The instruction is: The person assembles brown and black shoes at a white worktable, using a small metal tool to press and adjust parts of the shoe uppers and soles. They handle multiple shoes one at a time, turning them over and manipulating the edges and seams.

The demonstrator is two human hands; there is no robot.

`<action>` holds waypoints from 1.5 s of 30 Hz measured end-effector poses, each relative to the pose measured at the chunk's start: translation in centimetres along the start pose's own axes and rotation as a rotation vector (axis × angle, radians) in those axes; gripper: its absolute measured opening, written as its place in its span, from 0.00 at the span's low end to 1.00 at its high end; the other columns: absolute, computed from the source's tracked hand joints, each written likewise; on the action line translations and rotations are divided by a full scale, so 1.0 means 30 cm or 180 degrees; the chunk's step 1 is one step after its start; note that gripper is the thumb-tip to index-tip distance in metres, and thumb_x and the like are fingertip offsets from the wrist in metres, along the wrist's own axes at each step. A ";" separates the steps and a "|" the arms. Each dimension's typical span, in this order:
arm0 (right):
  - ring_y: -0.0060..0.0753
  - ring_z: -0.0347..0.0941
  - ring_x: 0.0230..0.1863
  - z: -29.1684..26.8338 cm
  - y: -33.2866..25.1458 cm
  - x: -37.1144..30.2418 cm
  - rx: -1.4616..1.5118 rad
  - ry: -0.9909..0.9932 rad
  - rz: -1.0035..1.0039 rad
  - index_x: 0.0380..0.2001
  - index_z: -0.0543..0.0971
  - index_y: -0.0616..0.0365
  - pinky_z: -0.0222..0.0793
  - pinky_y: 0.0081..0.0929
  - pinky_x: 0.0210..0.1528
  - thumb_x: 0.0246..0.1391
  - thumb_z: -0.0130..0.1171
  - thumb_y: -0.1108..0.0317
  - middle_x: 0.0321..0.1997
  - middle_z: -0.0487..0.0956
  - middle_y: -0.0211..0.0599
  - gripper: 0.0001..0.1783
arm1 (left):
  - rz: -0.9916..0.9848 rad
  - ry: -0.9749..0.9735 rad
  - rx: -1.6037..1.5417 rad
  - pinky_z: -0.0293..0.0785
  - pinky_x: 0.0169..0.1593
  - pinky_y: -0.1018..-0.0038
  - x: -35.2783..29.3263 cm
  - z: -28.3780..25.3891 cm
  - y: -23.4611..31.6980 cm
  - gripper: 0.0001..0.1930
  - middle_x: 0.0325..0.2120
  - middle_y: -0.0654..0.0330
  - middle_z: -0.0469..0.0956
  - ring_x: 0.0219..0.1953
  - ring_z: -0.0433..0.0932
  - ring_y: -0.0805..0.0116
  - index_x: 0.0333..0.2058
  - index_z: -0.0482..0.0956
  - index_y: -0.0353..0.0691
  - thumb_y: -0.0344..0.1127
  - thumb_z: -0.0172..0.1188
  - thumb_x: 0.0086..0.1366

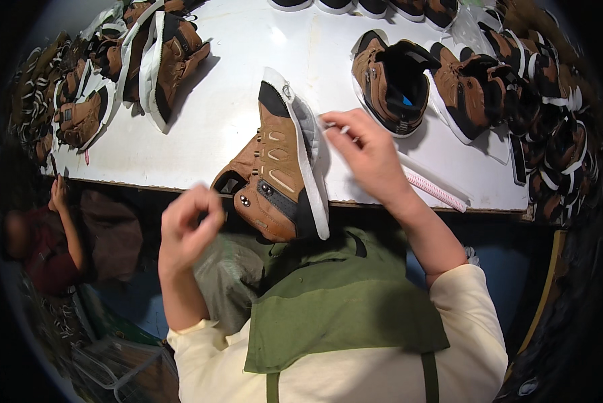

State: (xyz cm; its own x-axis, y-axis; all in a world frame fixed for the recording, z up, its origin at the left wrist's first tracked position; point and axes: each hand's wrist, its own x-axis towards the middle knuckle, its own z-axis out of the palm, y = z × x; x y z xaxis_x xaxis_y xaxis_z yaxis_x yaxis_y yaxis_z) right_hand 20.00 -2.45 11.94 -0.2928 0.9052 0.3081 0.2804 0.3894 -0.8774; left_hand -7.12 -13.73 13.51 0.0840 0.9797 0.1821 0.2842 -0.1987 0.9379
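A brown and black boot (274, 154) lies on its side at the table's near edge, toe end away from me, its heel overhanging the edge. Its white sole edge faces right, with a grey lining piece showing beside it. To the right of the sole, my right hand (363, 151) is closed, thumb and fingers pinched; something small and white shows at the fingers, too small to name. On the left, my left hand (191, 225) hovers beside the boot's collar, fingers curled in and slightly blurred. Whatever it may hold is hidden. Neither hand plainly touches the boot.
White table (248, 40) bears more boots: a pile (100, 74) at left, an upright boot (399, 84) and others at right, and a row at the far edge. A white strip with reddish marks (436, 189) lies near my right forearm. Another person's hand (58, 195) is at left.
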 end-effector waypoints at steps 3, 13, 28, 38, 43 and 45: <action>0.16 0.67 0.31 -0.013 0.036 -0.004 0.1158 0.0134 0.0848 0.38 0.75 0.65 0.65 0.14 0.34 0.56 0.62 0.62 0.32 0.74 0.28 0.16 | -0.0194 -0.0934 -0.0142 0.66 0.27 0.76 -0.163 -0.072 -0.085 0.05 0.18 0.59 0.72 0.21 0.69 0.68 0.20 0.73 0.32 0.25 0.58 0.53; 0.13 0.68 0.32 0.184 0.038 0.024 0.1039 -0.0500 0.0976 0.42 0.73 0.68 0.65 0.13 0.36 0.53 0.63 0.67 0.30 0.75 0.27 0.17 | -0.0611 0.0273 -0.0290 0.69 0.52 0.72 -0.215 0.041 -0.209 0.20 0.46 0.55 0.74 0.48 0.73 0.66 0.48 0.72 0.29 0.27 0.58 0.55; 0.20 0.73 0.41 0.078 0.006 0.011 0.2723 0.0192 0.1129 0.44 0.74 0.66 0.70 0.20 0.46 0.63 0.53 0.63 0.42 0.79 0.35 0.16 | -0.1015 0.0049 -0.2894 0.66 0.58 0.70 0.064 0.295 -0.100 0.28 0.52 0.51 0.71 0.53 0.71 0.66 0.56 0.63 0.25 0.24 0.58 0.56; 0.21 0.74 0.42 0.059 0.046 0.004 0.3055 0.0265 0.1337 0.45 0.75 0.65 0.70 0.23 0.48 0.63 0.51 0.65 0.44 0.79 0.35 0.14 | -0.0959 -0.0207 -0.3592 0.64 0.60 0.68 0.086 0.327 -0.137 0.30 0.55 0.53 0.69 0.56 0.69 0.64 0.58 0.61 0.27 0.22 0.57 0.55; 0.22 0.74 0.42 0.054 0.047 0.003 0.3086 0.0246 0.1357 0.44 0.75 0.65 0.70 0.23 0.48 0.63 0.51 0.65 0.43 0.79 0.35 0.14 | -0.0837 -0.0222 -0.3670 0.65 0.60 0.68 0.094 0.328 -0.134 0.30 0.54 0.53 0.69 0.55 0.70 0.64 0.58 0.61 0.28 0.22 0.57 0.55; 0.22 0.74 0.42 0.053 0.042 0.002 0.3077 0.0295 0.1342 0.45 0.75 0.66 0.70 0.24 0.48 0.63 0.51 0.65 0.43 0.79 0.35 0.15 | -0.0895 -0.0229 -0.3719 0.66 0.59 0.68 0.094 0.328 -0.139 0.30 0.53 0.53 0.70 0.54 0.71 0.64 0.58 0.61 0.28 0.22 0.57 0.55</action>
State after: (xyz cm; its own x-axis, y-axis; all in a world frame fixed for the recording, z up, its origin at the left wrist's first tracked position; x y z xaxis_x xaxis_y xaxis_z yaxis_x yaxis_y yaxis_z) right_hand 18.88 -2.18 10.26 -0.2590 0.9608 -0.0983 -0.5158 -0.2237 -0.8270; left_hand 1.33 -10.39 7.20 0.2216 0.9737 -0.0537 -0.7326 0.2026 0.6498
